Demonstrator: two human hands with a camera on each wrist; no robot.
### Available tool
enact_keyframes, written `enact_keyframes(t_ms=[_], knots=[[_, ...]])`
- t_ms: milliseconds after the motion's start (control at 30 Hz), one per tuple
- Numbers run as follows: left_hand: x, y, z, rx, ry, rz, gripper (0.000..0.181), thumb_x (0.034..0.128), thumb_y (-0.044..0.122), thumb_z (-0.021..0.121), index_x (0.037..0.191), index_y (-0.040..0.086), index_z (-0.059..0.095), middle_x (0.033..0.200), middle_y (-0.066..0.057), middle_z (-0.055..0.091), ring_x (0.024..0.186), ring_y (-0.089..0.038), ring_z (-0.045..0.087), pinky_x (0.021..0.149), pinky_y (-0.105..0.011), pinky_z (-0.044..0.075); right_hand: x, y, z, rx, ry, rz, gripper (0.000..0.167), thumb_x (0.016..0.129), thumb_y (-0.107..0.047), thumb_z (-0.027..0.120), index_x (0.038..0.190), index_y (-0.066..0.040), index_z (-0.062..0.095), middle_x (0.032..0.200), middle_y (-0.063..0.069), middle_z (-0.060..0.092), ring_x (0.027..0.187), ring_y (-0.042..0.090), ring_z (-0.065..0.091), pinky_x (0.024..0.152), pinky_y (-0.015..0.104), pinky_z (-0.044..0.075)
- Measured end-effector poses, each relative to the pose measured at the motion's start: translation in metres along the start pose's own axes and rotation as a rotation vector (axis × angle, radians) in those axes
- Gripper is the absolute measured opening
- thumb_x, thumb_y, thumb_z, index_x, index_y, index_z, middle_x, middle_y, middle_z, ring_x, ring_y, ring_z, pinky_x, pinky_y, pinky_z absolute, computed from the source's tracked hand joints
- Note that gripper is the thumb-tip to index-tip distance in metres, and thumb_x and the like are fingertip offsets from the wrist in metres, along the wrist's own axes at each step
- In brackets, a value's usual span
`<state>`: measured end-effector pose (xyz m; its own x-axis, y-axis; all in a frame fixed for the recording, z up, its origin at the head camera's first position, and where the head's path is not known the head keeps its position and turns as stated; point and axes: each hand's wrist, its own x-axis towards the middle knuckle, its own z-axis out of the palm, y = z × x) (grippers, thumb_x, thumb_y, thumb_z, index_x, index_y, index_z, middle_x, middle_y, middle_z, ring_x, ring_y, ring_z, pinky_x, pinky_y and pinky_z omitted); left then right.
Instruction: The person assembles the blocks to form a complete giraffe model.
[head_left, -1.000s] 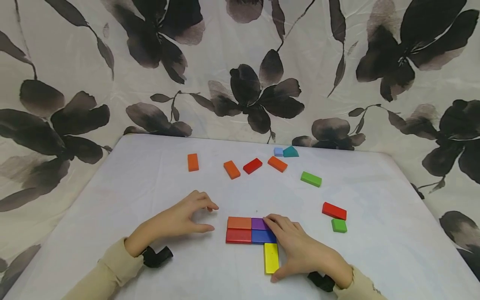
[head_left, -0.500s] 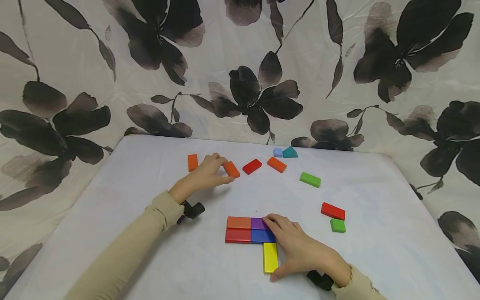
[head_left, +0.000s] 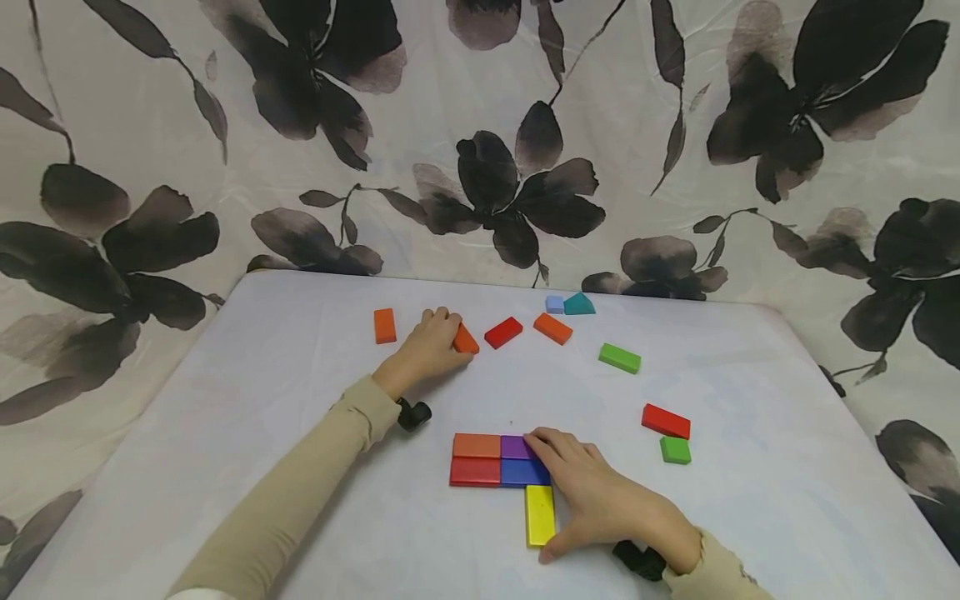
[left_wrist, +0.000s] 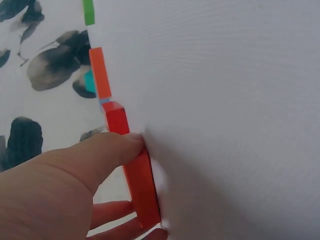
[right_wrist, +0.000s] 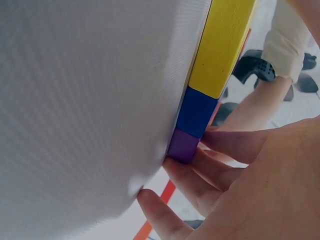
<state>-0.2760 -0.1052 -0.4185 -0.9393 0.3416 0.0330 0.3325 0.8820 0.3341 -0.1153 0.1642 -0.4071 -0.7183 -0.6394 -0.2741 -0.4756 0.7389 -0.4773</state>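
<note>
In the head view my left hand [head_left: 427, 346] is at the back of the table and grips an orange block [head_left: 466, 340]. The left wrist view shows the thumb on one side of this orange block [left_wrist: 142, 187] and fingertips at its lower end. My right hand [head_left: 600, 492] rests spread beside a flat group of blocks, its fingertips touching the purple block [right_wrist: 184, 146]. Its thumb tip lies by the near end of the yellow block [head_left: 540, 517]. The blue block [head_left: 523, 473] sits between purple and yellow. Left of these lie an orange block [head_left: 477, 446] and a red block [head_left: 475, 472].
Loose blocks lie farther back: orange [head_left: 385, 326], red [head_left: 503, 332], orange [head_left: 552, 328], light blue [head_left: 554, 304], teal [head_left: 580, 303] and green [head_left: 619, 358]. At the right are a red block [head_left: 666, 421] and a green block [head_left: 676, 451]. Floral cloth [head_left: 420, 100] hangs behind the white table [head_left: 300, 517].
My left hand has moved from beside the block group to the back of the table and taken hold of an orange block. The right hand has stayed in place.
</note>
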Motion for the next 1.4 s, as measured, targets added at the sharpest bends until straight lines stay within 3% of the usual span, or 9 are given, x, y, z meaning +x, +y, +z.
enact_keyframes(t_ms=[167,367,600,767,900,1067,1167,1400], knots=[[-0.005,-0.003,-0.004,-0.06,0.016,0.013,0.052,0.0868,0.029,0.075,0.122,-0.006,0.058,0.112,-0.018,0.053,0.103,-0.031,0.047,0.084,-0.042,0.047,-0.001,0.0,0.0,0.0,0.0,-0.002,0.122,0.063,-0.064,0.084,0.157,-0.011,0.025,0.159,0.008,0.024,0.143,0.026,0.025,0.111,0.059,0.027],[-0.026,0.001,-0.032,-0.149,0.022,0.076,0.057,0.0844,0.024,0.078,0.129,-0.007,0.058,0.116,-0.019,0.055,0.108,-0.032,0.051,0.092,-0.043,0.048,-0.001,0.0,0.0,0.0,-0.006,0.002,0.122,0.063,-0.064,0.085,0.157,-0.011,0.025,0.159,0.008,0.024,0.143,0.026,0.025,0.111,0.06,0.027],[-0.072,0.018,-0.066,-0.226,0.065,0.18,0.061,0.0827,0.022,0.081,0.133,-0.005,0.059,0.116,-0.014,0.057,0.107,-0.029,0.054,0.088,-0.041,0.052,-0.001,0.001,0.0,-0.005,-0.005,0.007,0.123,0.063,-0.065,0.084,0.157,-0.011,0.026,0.159,0.008,0.024,0.143,0.027,0.025,0.111,0.06,0.026],[-0.115,0.026,-0.076,-0.243,0.101,0.256,0.061,0.0785,0.02,0.084,0.131,-0.001,0.062,0.115,-0.009,0.058,0.103,-0.023,0.057,0.086,-0.04,0.054,-0.001,0.0,0.001,-0.011,-0.007,0.008,0.123,0.062,-0.065,0.084,0.157,-0.012,0.025,0.159,0.008,0.024,0.143,0.026,0.025,0.111,0.06,0.026],[-0.145,0.03,-0.073,-0.263,0.089,0.295,0.06,0.0759,0.015,0.084,0.13,0.0,0.062,0.116,-0.004,0.058,0.105,-0.02,0.057,0.086,-0.038,0.054,-0.001,0.0,0.001,-0.017,-0.005,0.006,0.123,0.062,-0.065,0.084,0.157,-0.012,0.026,0.159,0.007,0.025,0.143,0.026,0.024,0.111,0.06,0.026],[-0.176,0.038,-0.058,-0.29,-0.008,0.27,0.062,0.0753,0.014,0.084,0.131,0.003,0.061,0.12,0.001,0.054,0.109,-0.016,0.053,0.089,-0.036,0.053,-0.001,-0.001,0.001,-0.021,-0.005,0.009,0.123,0.062,-0.065,0.084,0.157,-0.013,0.025,0.159,0.007,0.024,0.143,0.026,0.024,0.112,0.059,0.025],[-0.193,0.042,-0.043,-0.311,-0.04,0.278,0.059,0.0732,0.016,0.086,0.126,0.006,0.063,0.119,0.006,0.05,0.109,-0.011,0.049,0.09,-0.031,0.051,0.0,0.0,0.001,-0.015,-0.004,0.008,0.123,0.062,-0.065,0.084,0.157,-0.013,0.025,0.159,0.007,0.024,0.143,0.026,0.024,0.111,0.06,0.025],[-0.215,0.048,-0.005,-0.344,-0.035,0.399,0.056,0.068,0.019,0.089,0.117,0.007,0.066,0.115,0.011,0.044,0.108,-0.007,0.039,0.089,-0.023,0.048,0.0,0.0,0.001,-0.009,-0.006,0.007,0.123,0.063,-0.064,0.084,0.157,-0.013,0.025,0.159,0.007,0.024,0.143,0.027,0.024,0.111,0.061,0.025]])
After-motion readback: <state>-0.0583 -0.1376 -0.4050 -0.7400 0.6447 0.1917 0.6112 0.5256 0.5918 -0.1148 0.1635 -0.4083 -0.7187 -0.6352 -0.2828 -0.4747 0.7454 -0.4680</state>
